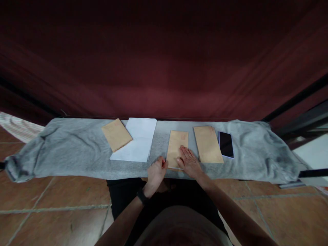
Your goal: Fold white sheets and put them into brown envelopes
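A brown paper envelope (174, 145) with small reddish print lies in front of me on the grey cloth. My right hand (188, 162) rests on it with the fingers stretched out flat. At the envelope's lower left edge is my left hand (156, 171), its fingers curled closed; whether they pinch the edge is hidden. More brown envelopes (208, 143) lie just right of my right hand. To the left, a stack of white paper sheets (140, 140) lies partly under another pile of brown envelopes (116, 134).
A phone (226, 145) with a dark screen lies right of the envelopes. The grey cloth (74, 147) covers a long narrow surface, its near edge close to my body. Behind it hangs a dark red curtain-like sheet (164, 75). Brown floor tiles (64, 194) show below.
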`<move>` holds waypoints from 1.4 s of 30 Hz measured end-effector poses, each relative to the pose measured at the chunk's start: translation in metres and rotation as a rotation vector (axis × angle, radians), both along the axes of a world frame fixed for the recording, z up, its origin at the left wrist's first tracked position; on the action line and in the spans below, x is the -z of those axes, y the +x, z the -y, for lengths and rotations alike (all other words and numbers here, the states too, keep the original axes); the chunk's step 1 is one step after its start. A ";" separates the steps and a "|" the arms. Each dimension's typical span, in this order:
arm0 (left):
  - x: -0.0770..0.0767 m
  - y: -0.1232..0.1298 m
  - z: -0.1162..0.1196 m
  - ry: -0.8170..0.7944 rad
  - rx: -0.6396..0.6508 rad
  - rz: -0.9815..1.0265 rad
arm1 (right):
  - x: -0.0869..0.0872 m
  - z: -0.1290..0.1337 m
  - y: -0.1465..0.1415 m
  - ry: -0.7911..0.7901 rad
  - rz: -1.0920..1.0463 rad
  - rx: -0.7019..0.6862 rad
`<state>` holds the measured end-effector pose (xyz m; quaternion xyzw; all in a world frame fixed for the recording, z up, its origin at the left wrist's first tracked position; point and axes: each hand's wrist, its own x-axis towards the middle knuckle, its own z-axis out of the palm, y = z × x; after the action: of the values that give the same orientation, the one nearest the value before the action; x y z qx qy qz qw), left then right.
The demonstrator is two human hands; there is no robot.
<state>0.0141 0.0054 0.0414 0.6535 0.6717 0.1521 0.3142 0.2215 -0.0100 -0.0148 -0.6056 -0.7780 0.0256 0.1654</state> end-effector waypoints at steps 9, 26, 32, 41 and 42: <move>0.007 0.048 -0.058 0.376 0.582 0.078 | -0.012 0.024 0.007 -0.069 -0.071 -0.113; 0.040 0.092 -0.118 0.414 0.948 -0.092 | -0.027 0.034 0.017 -0.099 -0.728 0.052; 0.040 0.075 -0.098 0.405 1.032 -0.138 | -0.022 0.033 0.018 -0.095 -0.747 0.082; 0.034 0.044 -0.062 0.393 1.127 -0.100 | -0.012 0.032 0.020 -0.041 -0.694 0.024; 0.033 0.040 -0.058 0.383 1.130 -0.085 | -0.012 0.032 0.020 -0.031 -0.687 0.019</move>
<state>0.0541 0.0639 0.0089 0.9600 0.1928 0.0536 0.1959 0.2415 -0.0416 -0.0027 -0.5712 -0.6708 0.2384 0.4086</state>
